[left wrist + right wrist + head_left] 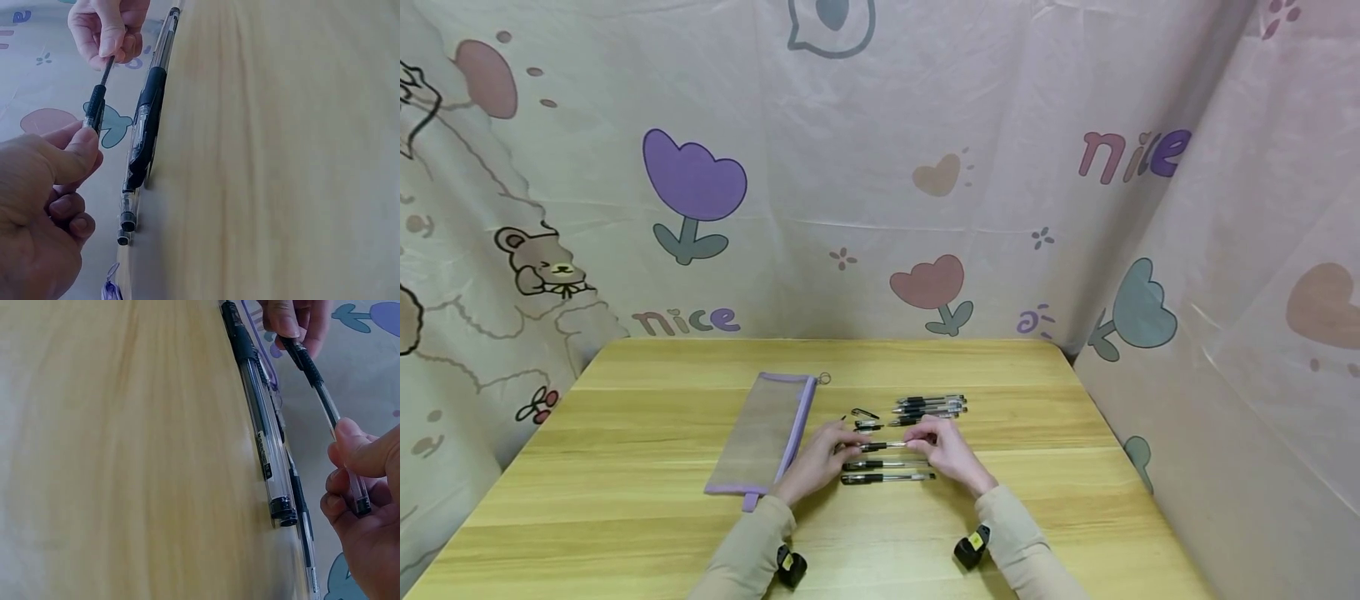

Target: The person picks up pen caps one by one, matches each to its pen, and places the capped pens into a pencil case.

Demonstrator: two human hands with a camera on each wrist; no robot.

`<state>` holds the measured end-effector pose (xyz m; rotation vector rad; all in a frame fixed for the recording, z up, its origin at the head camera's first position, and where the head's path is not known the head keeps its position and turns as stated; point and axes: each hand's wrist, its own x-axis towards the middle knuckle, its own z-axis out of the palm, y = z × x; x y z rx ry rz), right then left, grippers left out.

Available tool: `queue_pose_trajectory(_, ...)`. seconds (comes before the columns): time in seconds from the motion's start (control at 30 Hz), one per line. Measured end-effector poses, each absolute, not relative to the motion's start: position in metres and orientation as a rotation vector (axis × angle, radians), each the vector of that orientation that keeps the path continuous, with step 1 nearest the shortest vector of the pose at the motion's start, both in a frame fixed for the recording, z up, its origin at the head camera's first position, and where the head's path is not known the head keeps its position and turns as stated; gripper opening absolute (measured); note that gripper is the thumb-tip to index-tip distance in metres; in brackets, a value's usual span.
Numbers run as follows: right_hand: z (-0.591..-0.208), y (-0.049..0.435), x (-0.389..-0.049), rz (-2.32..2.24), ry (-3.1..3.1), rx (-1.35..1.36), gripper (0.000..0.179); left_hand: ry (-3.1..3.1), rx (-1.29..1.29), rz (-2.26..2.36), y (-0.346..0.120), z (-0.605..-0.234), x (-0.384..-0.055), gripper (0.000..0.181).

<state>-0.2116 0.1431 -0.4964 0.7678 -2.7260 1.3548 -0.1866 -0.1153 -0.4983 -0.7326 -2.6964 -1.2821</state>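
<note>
A clear-barrelled pen with a black grip and cap (880, 447) is held level between both hands in the head view. My left hand (818, 457) pinches its capped end between thumb and fingers. The right hand (953, 454) grips the clear barrel near the other end; in the right wrist view its black end plug (363, 505) pokes out past the fingers. Just nearer to me, two similar capped pens (887, 478) lie parallel on the table. Beyond the left fingertips are small loose black pieces (868, 426) that look like pen caps.
Several more pens (928, 404) lie in a cluster behind the right hand. Left of the hands is a flat beige pouch (756, 437) with purple edging, a zip and a ring. A patterned cloth (820, 208) hangs behind the wooden table (625, 500).
</note>
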Motion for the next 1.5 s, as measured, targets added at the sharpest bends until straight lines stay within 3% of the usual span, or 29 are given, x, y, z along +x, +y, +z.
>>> queue_pose_trajectory(0.93, -0.500, 0.159, -0.212, 1.461, -2.677, 0.684, 0.020, -2.712, -0.642, -1.290, -0.123, -0.500, -0.190, 0.023)
queue_pose_trajectory(1.5, -0.504, 0.167, -0.214, 1.411, -2.733, 0.622, 0.015, -2.714, -0.521, -1.317, -0.120, -0.503, -0.192, 0.020)
